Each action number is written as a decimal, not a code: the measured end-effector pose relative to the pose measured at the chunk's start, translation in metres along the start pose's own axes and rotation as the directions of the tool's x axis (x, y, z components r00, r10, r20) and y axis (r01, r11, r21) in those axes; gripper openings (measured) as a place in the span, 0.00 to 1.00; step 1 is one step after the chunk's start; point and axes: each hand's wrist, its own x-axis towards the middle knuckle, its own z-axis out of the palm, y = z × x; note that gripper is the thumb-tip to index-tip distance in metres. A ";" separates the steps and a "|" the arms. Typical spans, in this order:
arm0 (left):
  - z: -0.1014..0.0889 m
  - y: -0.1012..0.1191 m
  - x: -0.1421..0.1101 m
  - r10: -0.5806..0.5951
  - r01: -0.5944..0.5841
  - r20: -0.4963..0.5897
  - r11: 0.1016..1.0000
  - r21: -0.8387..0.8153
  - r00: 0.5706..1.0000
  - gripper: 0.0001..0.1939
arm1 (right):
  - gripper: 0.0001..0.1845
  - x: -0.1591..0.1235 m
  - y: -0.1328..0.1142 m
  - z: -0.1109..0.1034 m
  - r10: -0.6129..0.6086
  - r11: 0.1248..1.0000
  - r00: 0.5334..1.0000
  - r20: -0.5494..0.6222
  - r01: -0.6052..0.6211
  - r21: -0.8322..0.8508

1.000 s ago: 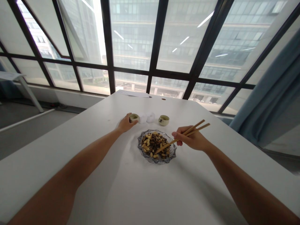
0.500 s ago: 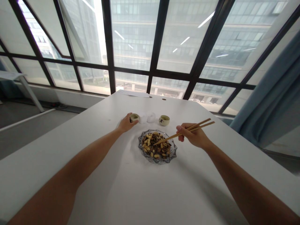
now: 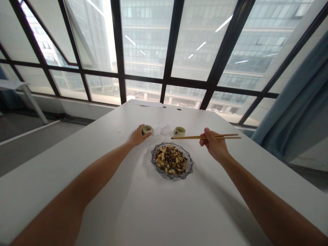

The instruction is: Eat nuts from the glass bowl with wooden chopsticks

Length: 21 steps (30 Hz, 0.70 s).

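My left hand [image 3: 138, 135] is wrapped round a small pale-green teacup [image 3: 147, 129] standing on the table. My right hand [image 3: 214, 145] grips a pair of wooden chopsticks [image 3: 189, 137], held nearly level with their tips pointing left. The tips are above the far rim of a scalloped glass dish [image 3: 189, 167], in front of a second teacup [image 3: 180, 130] with dark writing on its side. A tiny dark thing, perhaps a seed, shows at the tips; it is too small to name surely. Peanuts [image 3: 162, 156] and dark striped sunflower seeds [image 3: 172, 157] lie in the dish.
Two clear or whitish crumpled-looking items [image 3: 165, 129] lie between the cups on the white table [image 3: 159, 212]. White papers [image 3: 146, 103] are at its far end, before the windows. A blue curtain [image 3: 294, 106] hangs at the right.
My right hand has raised the chopstick tips out of the nuts and seeds, up and away to the dish's far side. The left hand stays at its cup.
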 end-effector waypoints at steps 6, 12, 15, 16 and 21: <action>0.001 -0.003 0.002 -0.003 0.003 0.005 1.000 -0.002 1.000 0.39 | 0.29 0.002 0.004 0.000 0.019 1.000 1.000 -0.015 -0.019 -0.003; -0.001 0.008 -0.003 0.106 -0.097 -0.108 0.992 0.082 0.988 0.38 | 0.31 0.000 0.014 0.002 0.105 0.994 0.990 0.091 -0.108 0.024; -0.006 0.031 -0.015 0.338 -0.322 -0.088 0.933 0.158 0.937 0.34 | 0.31 -0.002 0.018 0.003 0.138 0.990 0.984 0.114 -0.139 -0.003; -0.007 0.040 -0.019 0.413 -0.406 -0.009 0.899 0.164 0.911 0.32 | 0.31 -0.002 0.020 0.003 0.144 0.989 0.983 0.113 -0.144 -0.010; -0.009 0.062 -0.026 0.516 -0.547 0.221 0.830 0.110 0.827 0.30 | 0.31 -0.003 0.027 0.001 0.148 0.989 0.986 0.083 -0.148 -0.006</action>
